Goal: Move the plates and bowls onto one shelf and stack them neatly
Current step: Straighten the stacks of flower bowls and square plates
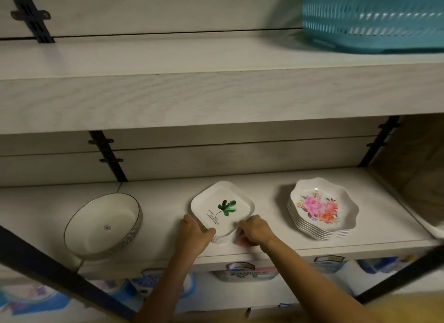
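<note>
Both hands are on the stack of sq. leaf plates (222, 211), which sits mid-front on the middle shelf (264, 185). L hand (195, 233) grips the near-left corner; R hand (255, 230) grips the near-right one.

Around: a wide white bowl (103, 224) w/ dark rim is left of the stack, and a stack of scalloped flower plates (322, 209) is right of it, both apart from it. A teal slotted basket (372, 17) sits on the top shelf (168, 58). Black rails (48, 270) cross the lower corners in front. Packs (242, 272) w/ blue labels sit below, print too blurred to read.

Writing: by the leaf stem, "HAPPY DAYS" & "A HAPPY LIFE"; the mid line is too small. The bowl's centre mark is unreadable.

Pose: L thumb lies over the rim, fingers round the side. R is knuckles-up w/ fingers curled on the edge. Sth pinkish under it, can't tell what. Forearms converge from below.
</note>
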The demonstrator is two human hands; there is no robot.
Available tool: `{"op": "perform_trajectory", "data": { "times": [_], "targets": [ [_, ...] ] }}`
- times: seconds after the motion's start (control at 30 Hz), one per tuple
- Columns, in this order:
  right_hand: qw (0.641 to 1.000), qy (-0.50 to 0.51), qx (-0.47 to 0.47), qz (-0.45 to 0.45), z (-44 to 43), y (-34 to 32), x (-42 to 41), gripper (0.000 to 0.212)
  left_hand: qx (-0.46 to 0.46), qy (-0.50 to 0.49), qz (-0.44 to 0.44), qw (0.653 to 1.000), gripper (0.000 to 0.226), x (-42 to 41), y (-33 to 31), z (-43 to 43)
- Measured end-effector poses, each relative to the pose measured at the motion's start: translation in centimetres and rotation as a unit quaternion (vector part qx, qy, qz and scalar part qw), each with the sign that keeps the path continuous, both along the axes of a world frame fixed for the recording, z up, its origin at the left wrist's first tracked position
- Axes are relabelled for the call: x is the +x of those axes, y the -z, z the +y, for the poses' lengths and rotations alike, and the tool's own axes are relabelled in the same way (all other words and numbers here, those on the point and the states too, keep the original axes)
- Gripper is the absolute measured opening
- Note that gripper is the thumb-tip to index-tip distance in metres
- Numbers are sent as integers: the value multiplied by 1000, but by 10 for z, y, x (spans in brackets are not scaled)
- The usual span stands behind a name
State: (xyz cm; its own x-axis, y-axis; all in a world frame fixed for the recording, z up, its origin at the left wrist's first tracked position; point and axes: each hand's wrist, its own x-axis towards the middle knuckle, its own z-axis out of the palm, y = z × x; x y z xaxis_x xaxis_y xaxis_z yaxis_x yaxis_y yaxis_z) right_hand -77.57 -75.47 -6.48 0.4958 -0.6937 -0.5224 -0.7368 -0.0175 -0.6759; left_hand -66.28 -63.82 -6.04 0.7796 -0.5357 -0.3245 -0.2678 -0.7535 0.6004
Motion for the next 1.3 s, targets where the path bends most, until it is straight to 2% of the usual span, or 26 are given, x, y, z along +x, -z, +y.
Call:
{"op": "perform_trajectory", "data": {
  "times": [0.13,0.23,0.33,0.37,0.43,0.5,0.7,0.83,1.0,1.17,1.3],
  "targets": [
    [992,-36,-104,59,-15,-9,-12,46,-28,-19,-10,999,57,3,-3,1],
    [982,-75,-158,72,-25,-5,-22,39,-5,24,-21,999,55,4,-2,0],
    [972,-83,-213,54,-30,-3,-33,32,-24,64,-64,996,21,-1,3,0],
    [970,-78,-225,44,-30,-1,-35,31,-36,68,-75,994,18,-4,5,0],
    [969,-66,-236,33,-29,-1,-38,30,-43,59,-98,992,38,-10,9,-1],
    [968,-60,-242,28,-28,-1,-38,31,-47,43,-113,992,46,-13,10,-1],
    [964,-57,-258,26,-31,3,-39,32,-50,35,-107,992,30,-18,13,-5],
    [966,-50,-253,18,-25,3,-40,33,-63,51,-108,991,35,-16,10,0],
    [929,-53,-358,-72,-1,-8,-26,41,-132,-3,-143,981,31,10,-9,31],
    [932,-123,-298,-168,40,-29,23,37,-154,-91,-181,967,29,67,-22,77],
    [956,-160,-202,-142,77,-32,68,44,-112,-145,-196,963,40,115,-34,113]
  ]
}}
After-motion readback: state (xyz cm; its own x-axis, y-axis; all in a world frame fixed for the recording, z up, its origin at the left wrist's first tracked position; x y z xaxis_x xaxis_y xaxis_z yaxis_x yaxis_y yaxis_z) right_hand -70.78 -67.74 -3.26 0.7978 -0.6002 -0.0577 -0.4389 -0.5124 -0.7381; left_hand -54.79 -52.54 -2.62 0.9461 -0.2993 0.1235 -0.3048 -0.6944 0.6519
